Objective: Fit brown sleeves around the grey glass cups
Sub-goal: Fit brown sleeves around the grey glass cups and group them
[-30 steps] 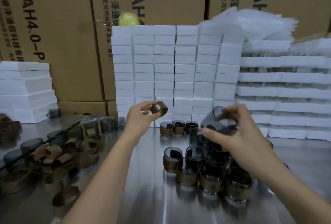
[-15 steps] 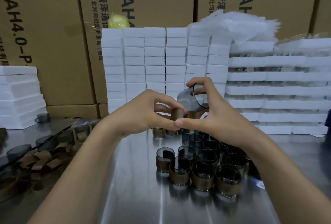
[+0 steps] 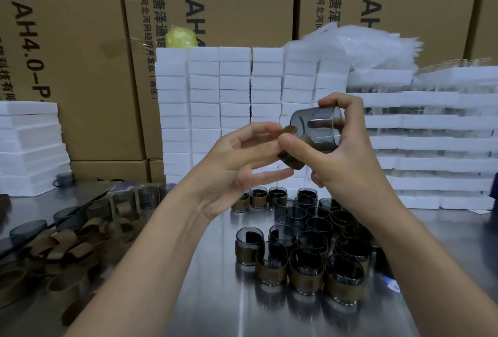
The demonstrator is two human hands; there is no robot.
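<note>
My right hand (image 3: 342, 169) grips a bare grey glass cup (image 3: 315, 123), tilted on its side at chest height with its base to the left. A brown sleeve (image 3: 292, 161) sits at the cup's base end, under my right thumb. My left hand (image 3: 237, 164) pinches the sleeve's left edge between thumb and forefinger, its other fingers spread. Below on the steel table (image 3: 215, 296) stand several sleeved cups (image 3: 307, 274), with bare grey cups (image 3: 296, 215) behind them.
A heap of loose brown sleeves (image 3: 62, 245) lies at the left, with more grey cups (image 3: 27, 229) beside it. White foam blocks (image 3: 234, 99) and foam trays (image 3: 431, 148) are stacked behind the cups. Cardboard boxes (image 3: 80, 53) wall off the back.
Both hands rose and met in front of me. The sleeve went from my left fingers alone to the base of the cup, and the cup tilted onto its side.
</note>
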